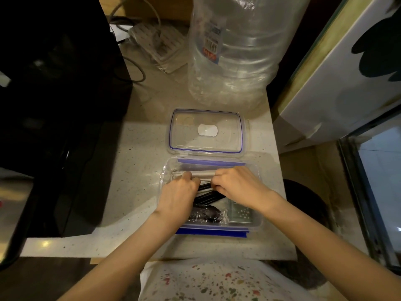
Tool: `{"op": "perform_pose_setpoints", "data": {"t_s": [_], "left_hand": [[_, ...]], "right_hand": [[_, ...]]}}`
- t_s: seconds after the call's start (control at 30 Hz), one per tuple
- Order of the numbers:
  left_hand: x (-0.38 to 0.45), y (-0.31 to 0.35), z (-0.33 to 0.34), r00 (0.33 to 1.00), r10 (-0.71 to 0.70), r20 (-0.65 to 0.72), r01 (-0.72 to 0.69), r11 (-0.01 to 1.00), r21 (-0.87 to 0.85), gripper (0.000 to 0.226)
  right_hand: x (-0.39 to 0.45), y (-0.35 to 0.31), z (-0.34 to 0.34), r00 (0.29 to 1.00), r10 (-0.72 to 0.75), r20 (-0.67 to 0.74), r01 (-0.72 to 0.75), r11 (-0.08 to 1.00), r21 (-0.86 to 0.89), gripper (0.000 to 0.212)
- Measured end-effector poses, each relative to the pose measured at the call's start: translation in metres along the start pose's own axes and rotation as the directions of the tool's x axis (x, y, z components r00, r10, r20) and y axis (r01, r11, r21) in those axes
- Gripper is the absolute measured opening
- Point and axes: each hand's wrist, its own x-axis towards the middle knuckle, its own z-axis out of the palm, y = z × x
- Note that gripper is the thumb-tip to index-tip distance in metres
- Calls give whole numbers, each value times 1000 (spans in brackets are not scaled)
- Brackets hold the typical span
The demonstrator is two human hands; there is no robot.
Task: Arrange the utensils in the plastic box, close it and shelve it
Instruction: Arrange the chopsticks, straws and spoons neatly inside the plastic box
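Observation:
A clear plastic box (pixel 256 222) with blue clips sits open on the speckled counter. Its clear lid (pixel 206 144) with a blue seal lies flat just behind it. Both my hands are inside the box. My left hand (pixel 178 196) and my right hand (pixel 236 185) each pinch an end of a pale wrapped utensil packet (pixel 204 175) near the box's far wall. Black utensil handles (pixel 206 195) lie slanted beneath my hands. A plastic-wrapped dark bundle (pixel 205 213) and a small clear packet (pixel 240 213) rest at the near side.
A large empty clear water bottle (pixel 234 53) stands behind the lid. A black appliance (pixel 54 105) fills the left side. A white power strip (pixel 156 42) with cables lies at the back. A white fridge-like cabinet (pixel 347 83) stands at the right, past the counter edge (pixel 280 170).

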Motion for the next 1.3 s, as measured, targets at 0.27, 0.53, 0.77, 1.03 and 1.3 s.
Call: {"op": "perform_pose_setpoints", "data": {"t_s": [0.27, 0.53, 0.77, 1.03, 1.3], "left_hand": [[1, 0, 1, 998, -30, -46, 29, 999, -22, 24], [5, -2, 3, 998, -1, -59, 0, 1000, -16, 18], [7, -3, 3, 1000, -6, -17, 5, 999, -50, 15], [-3, -2, 3, 999, -10, 49, 9, 1000, 26, 24], [-7, 0, 5, 998, -2, 66, -5, 994, 107, 24]], "right_hand": [[4, -2, 8, 999, 5, 45, 3, 984, -176, 7], [11, -10, 4, 995, -38, 92, 62, 959, -276, 13], [6, -13, -3, 991, -125, 58, 137, 921, -365, 26], [-17, -6, -35, 994, 3, 112, 30, 957, -290, 28], [-36, 3, -66, 972, 206, 108, -163, 934, -316, 37]]}}
